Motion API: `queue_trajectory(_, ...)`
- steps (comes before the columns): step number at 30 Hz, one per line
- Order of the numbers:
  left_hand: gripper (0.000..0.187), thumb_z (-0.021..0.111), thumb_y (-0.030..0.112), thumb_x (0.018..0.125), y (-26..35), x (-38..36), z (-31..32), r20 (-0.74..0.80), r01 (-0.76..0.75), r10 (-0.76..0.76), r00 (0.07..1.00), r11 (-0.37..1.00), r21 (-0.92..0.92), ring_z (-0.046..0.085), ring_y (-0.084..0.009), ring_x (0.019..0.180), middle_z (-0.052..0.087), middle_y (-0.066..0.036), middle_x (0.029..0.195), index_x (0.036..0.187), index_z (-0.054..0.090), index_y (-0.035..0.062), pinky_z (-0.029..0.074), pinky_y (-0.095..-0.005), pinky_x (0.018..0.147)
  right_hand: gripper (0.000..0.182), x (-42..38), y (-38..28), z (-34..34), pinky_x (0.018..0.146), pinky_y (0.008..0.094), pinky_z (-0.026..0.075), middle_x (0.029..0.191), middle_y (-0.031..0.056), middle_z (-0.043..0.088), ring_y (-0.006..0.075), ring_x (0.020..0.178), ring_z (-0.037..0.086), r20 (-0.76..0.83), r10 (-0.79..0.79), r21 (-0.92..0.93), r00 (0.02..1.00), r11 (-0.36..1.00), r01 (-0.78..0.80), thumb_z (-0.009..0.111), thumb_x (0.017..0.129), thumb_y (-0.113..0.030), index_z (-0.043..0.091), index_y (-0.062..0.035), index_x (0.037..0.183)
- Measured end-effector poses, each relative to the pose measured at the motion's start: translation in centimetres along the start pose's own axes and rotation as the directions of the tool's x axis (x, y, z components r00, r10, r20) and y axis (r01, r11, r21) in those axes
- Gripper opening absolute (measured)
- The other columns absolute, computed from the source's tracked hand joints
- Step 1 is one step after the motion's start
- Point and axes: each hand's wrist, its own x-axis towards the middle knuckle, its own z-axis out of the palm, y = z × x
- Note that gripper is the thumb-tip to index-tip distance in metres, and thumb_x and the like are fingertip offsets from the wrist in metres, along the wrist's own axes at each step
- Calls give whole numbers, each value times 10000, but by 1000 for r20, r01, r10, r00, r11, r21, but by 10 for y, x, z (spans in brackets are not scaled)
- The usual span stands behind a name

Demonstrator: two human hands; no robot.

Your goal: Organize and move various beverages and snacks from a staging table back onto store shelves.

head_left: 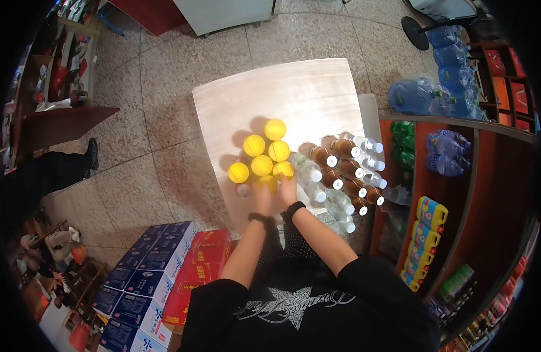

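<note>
My left hand (pixel 263 198) and my right hand (pixel 287 189) are close together at the near part of a pale wooden table (pixel 305 88). Between them is a yellow round container (pixel 266 182), blurred and partly hidden by the fingers, which close around its sides. Right at my right fingertips stands another yellow round container (pixel 283 169). Several more of these containers (pixel 261 165) are grouped just beyond my hands. A small clear round piece (pixel 243 190) lies left of my left hand. Dark bands circle both wrists.
Brown-filled bottles (pixel 350 168) and clear bottles (pixel 339 201) with white caps crowd the table's right side. Shelves (pixel 446 193) with packed drinks stand close on the right. Blue boxes (pixel 144 276) and a red box (pixel 198 273) are stacked at the near left. Someone's dark-clothed leg (pixel 53 170) shows at left.
</note>
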Motion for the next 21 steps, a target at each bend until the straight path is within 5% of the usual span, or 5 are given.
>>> queue_trajectory(2,428,431,98,853,7,-4,4,6,34,-34,999,994,-100,432,-280,1087,385,-136,1190,1242,265,32,449,-406,835,362,0,-11,-1,817,333,402,1065,192,524,274,974,516,108,194,86,975,975,-203,503,830,-160,443,70,1102)
queue_trajectory(5,337,413,89,863,48,-16,8,25,173,-174,984,934,-311,452,-279,1069,424,-144,1147,1181,336,7,431,-380,870,319,-8,-35,3,765,329,421,1022,144,543,228,919,532,105,343,234,933,904,-359,484,846,-170,476,51,1075)
queue_trajectory(18,299,339,117,902,87,22,12,42,240,-278,960,730,-640,447,-287,1079,426,-137,1174,1186,356,23,391,-412,908,319,12,-73,27,793,316,409,1070,136,519,216,942,515,30,250,158,968,955,-252,409,885,-186,449,23,1123)
queue_trajectory(19,299,339,117,902,73,32,9,40,240,-280,959,729,-640,447,-287,1079,426,-137,1174,1186,356,23,391,-412,908,319,17,-71,28,780,317,412,1050,143,529,218,928,520,17,214,149,977,966,-214,415,883,-192,458,32,1106)
queue_trajectory(21,305,339,106,897,35,59,2,62,68,-64,996,996,-64,450,-286,1073,417,-129,1188,1194,346,40,391,-435,899,320,23,-75,29,766,319,414,1030,149,539,220,914,525,4,179,137,984,974,-178,422,881,-198,467,42,1088)
